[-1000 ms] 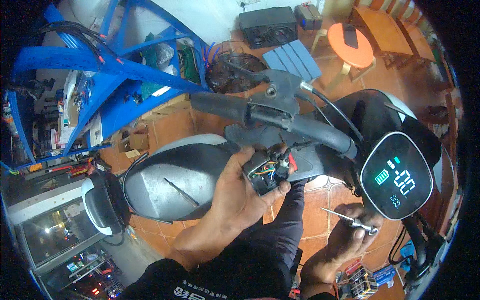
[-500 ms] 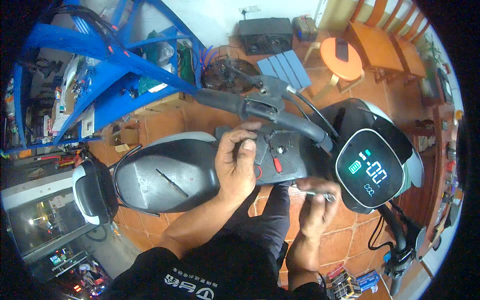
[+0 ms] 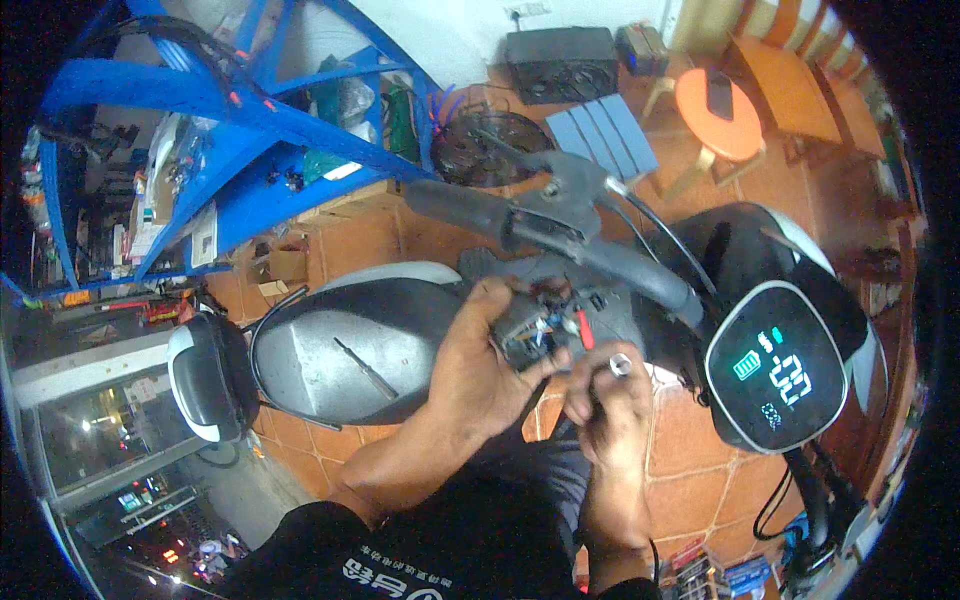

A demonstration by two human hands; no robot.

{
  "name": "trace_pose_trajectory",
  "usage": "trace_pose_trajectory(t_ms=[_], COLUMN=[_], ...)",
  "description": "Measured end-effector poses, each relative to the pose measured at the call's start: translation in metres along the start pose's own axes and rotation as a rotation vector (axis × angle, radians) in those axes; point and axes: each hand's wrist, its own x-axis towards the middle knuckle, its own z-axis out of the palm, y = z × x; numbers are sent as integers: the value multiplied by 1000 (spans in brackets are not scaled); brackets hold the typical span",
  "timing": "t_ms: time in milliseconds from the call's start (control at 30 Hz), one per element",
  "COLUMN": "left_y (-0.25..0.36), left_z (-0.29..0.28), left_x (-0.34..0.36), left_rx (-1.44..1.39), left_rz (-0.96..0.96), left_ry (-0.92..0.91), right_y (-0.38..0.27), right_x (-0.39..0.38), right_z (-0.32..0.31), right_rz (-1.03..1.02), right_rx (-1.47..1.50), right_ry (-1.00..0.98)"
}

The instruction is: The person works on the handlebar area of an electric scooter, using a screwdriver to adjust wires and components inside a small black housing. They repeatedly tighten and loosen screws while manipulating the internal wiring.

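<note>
- Right hand (image 3: pixel 612 415) nearest the body, fingers clenched round a small metal-tipped tool (image 3: pixel 620 364), probably a screwdriver; tip points up toward the opened switch housing (image 3: pixel 548 325)
- Left hand (image 3: pixel 487 368) wraps the housing from below and the left, fingers grasping it and steadying it; the housing sits on the handlebar just inboard of the grip, with coloured wires and a red part exposed inside
- Judged step: work on the opened handlebar switch unit, tool brought up to it but not clearly seated; tip and housing are just beside each other, contact cannot be told
- Next move calls for a steady left-hand hold and the tool tip set squarely on its fastener, clear of the loose wires
- Beyond the hands: grey scooter body panel (image 3: pixel 345 340) with a scratch mark; dark handlebar grip (image 3: pixel 455 208) and brake lever (image 3: pixel 560 180); lit round display (image 3: pixel 778 365) to the right
- Floor: orange-brown tiles (image 3: pixel 690 440); small parts boxes low right
- Room: blue metal rack (image 3: pixel 230 130) far left, black fan (image 3: pixel 475 145), orange stool (image 3: pixel 725 100), white wall behind
</note>
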Motion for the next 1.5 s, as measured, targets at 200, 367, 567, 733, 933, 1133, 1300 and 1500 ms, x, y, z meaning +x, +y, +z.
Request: trace_pose_trajectory(t_ms=[200,367,567,733,933,1133,1300,1500], left_y=[-2,-8,-10,-41,-20,-13,-8,-10], left_z=[-5,-9,-1,-11,15,0,-7,-14], left_x=[-1,15,10,60,29,41,46,60], left_rx=[-62,-79,124,233,95,8,-28,-39], left_rz=[-62,-158,138,211,189,191,200,153], left_ry=[-41,-127,-33,-45,51,-71,-130,-239], right_y=[-20,-23,-32,-57,-63,-55,-55,-70], right_x=[-12,-2,5,7,23,34,40,42], right_z=[-3,0,27,19,14,27,30,16], right_rz=[-137,-329,-411,-429,-689,-733,-735,-727], right_rx=[-137,-584,-766,-1006,-1238,-1316,-1351,-1378], right_ry=[59,52,79,15,-237,-357,-431,-416])
